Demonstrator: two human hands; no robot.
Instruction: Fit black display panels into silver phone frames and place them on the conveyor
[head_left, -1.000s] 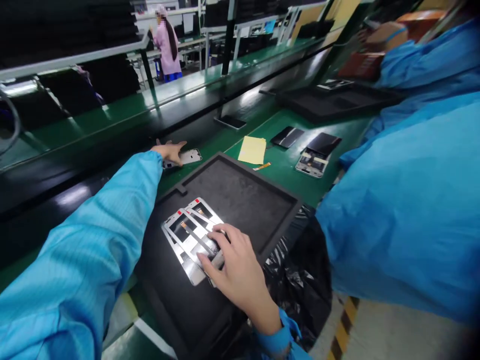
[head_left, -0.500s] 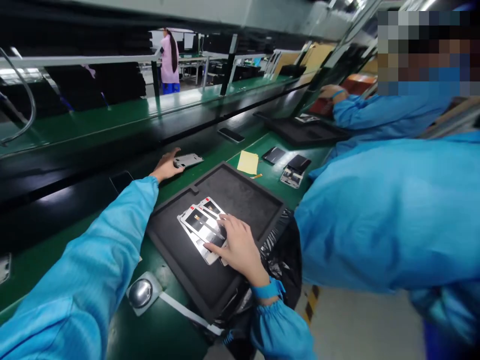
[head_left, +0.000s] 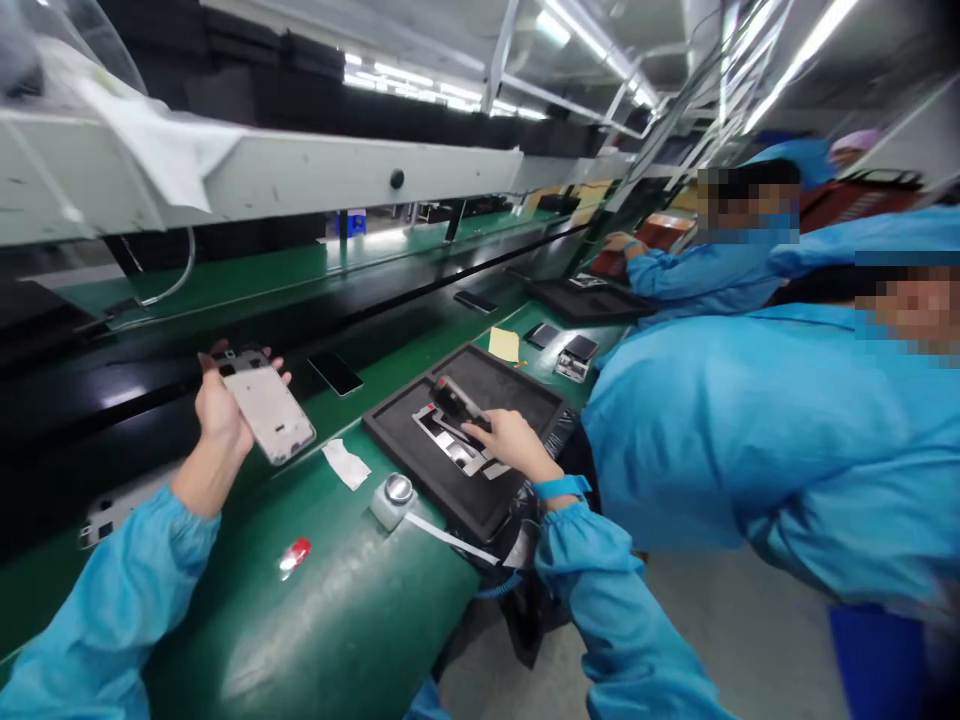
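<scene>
My left hand (head_left: 219, 412) is wrapped round a pale phone frame (head_left: 271, 405), lifted above the bench and tilted, its flat face toward me. Over the black foam tray (head_left: 386, 437), my right hand (head_left: 514, 443) pinches the near end of a dark phone screen (head_left: 456, 400), raised at a slant. Beneath it a white-backed phone screen panel (head_left: 441, 437) lies in the tray, and another pale piece (head_left: 495, 470) shows partly by my fingers.
A dark phone (head_left: 335, 374), a crumpled white paper (head_left: 346, 464), a red-and-clear scrap (head_left: 295, 558) and a metal-topped dispenser (head_left: 393, 500) lie on the green bench (head_left: 330, 620). Another phone frame (head_left: 135, 505) is beside my left sleeve. A co-worker in blue (head_left: 697, 430) leans at the right.
My left hand has come back toward me, raising the phone frame off the bench. My right hand has lifted a screen from the pile in the tray. The view has tilted upward.
</scene>
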